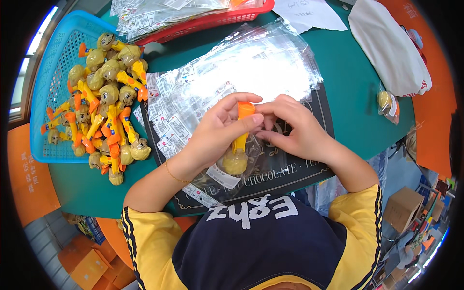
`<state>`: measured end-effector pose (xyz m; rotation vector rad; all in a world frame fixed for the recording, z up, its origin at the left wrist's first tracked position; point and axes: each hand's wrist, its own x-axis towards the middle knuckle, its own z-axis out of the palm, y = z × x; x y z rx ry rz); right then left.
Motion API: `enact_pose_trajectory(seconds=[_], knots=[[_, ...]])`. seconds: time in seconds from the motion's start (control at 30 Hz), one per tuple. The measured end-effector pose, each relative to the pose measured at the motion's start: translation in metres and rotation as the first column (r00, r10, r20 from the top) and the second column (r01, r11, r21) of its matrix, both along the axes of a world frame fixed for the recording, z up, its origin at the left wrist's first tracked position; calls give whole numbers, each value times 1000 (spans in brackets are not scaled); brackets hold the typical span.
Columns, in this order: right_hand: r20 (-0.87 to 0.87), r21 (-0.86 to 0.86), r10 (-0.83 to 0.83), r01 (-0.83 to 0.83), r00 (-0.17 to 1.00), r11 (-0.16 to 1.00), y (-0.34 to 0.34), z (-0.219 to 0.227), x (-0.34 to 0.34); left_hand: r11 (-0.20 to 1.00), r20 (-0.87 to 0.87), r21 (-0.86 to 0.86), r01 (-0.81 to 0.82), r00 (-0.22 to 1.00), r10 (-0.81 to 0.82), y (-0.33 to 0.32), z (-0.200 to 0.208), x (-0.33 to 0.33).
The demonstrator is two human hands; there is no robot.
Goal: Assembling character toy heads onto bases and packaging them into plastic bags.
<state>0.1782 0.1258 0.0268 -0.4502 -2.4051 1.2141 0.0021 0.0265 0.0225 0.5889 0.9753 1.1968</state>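
In front of my chest, a candy dispenser with a blond doll head, yellow stem and orange foot lies head toward me inside a clear plastic bag. The bag carries a white label. My left hand grips the stem just below the orange foot, thumb over the front and fingers behind. Beside the foot, my right hand has its thumb and fingers bent together at the bag's upper end. The film between those fingertips is hard to make out.
Many more dispensers fill a blue basket at left, some spilling over its near edge. Flat clear bags overlie a black printed mat. A red basket, white cloth and one packed dispenser lie farther off.
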Motion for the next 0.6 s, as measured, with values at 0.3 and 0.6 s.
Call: enact_pose_trajectory(seconds=[0.3, 0.6], knots=[[-72, -455, 139, -157, 988, 877, 18, 6, 11, 998, -70, -44, 53, 996, -56, 4, 14, -14], [-53, 2, -90, 90, 995, 996, 8, 8, 2, 995, 63, -40, 92, 994, -90, 5, 13, -14]])
